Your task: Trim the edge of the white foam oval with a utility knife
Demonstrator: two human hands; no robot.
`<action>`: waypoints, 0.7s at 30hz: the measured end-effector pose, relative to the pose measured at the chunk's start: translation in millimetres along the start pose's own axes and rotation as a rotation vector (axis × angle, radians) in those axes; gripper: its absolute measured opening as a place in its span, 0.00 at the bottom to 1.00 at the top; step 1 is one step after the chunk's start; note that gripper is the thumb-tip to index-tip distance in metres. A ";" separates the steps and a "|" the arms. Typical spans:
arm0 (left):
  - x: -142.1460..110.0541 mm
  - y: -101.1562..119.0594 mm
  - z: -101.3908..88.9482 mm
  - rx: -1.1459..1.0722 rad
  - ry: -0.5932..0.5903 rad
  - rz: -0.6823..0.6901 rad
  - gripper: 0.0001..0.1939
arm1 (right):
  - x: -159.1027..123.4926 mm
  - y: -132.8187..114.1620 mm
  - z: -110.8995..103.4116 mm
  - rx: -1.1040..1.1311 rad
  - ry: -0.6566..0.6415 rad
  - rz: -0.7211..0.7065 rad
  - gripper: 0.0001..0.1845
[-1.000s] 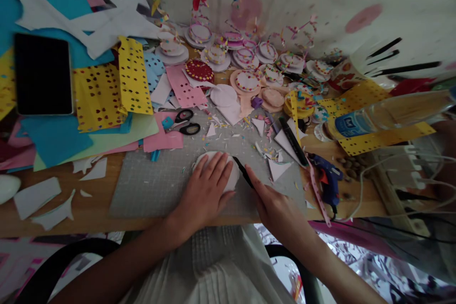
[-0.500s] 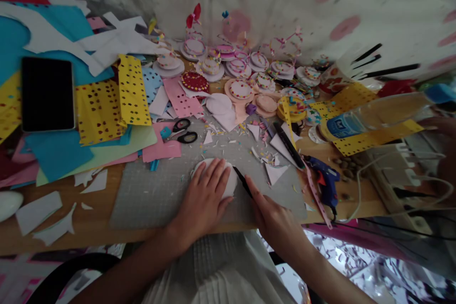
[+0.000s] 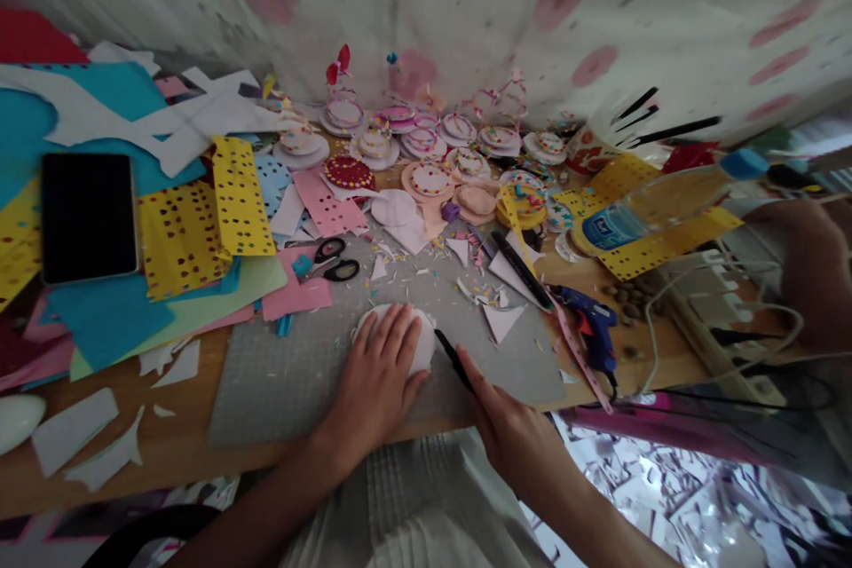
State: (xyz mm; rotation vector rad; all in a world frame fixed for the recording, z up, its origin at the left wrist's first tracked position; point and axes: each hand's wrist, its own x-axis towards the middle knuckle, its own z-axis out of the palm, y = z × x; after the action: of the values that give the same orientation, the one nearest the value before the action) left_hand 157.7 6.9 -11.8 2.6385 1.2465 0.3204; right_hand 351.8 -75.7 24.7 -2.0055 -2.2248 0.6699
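My left hand (image 3: 378,377) lies flat with fingers stretched out, pressing a white round foam piece (image 3: 423,346) onto the grey cutting mat (image 3: 286,373). My right hand (image 3: 509,422) is closed around a black craft knife (image 3: 453,357), whose tip meets the right edge of the white round piece. Both hands sit near the mat's front edge.
Black scissors (image 3: 336,259), a black marker (image 3: 523,271) and a blue glue gun (image 3: 592,324) lie around the mat. Punched yellow paper (image 3: 200,213), a dark tablet (image 3: 89,217), small decorated paper cakes (image 3: 429,177), a lying water bottle (image 3: 658,204) and cables (image 3: 719,302) crowd the wooden table.
The view has tilted upward and drifted right, so everything sits lower in frame. Both hands keep their hold on the round piece and the knife.
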 end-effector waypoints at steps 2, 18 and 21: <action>-0.3 -0.4 -0.5 -0.006 -0.001 0.002 0.30 | -7.5 4.6 -7.8 0.071 0.011 0.009 0.31; 14.5 -17.1 -33.6 -0.197 0.232 0.089 0.43 | 55.0 12.8 -22.1 -0.041 0.547 -0.012 0.21; 3.2 -15.6 -44.7 -0.237 0.332 0.153 0.42 | 55.7 -9.1 -29.2 0.361 0.493 -0.063 0.13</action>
State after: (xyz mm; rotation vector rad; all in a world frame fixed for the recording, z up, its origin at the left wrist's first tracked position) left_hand 135.7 23.2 26.9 2.5454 1.0144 0.9038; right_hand 345.1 -14.8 41.5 -1.6888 -1.7322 0.4622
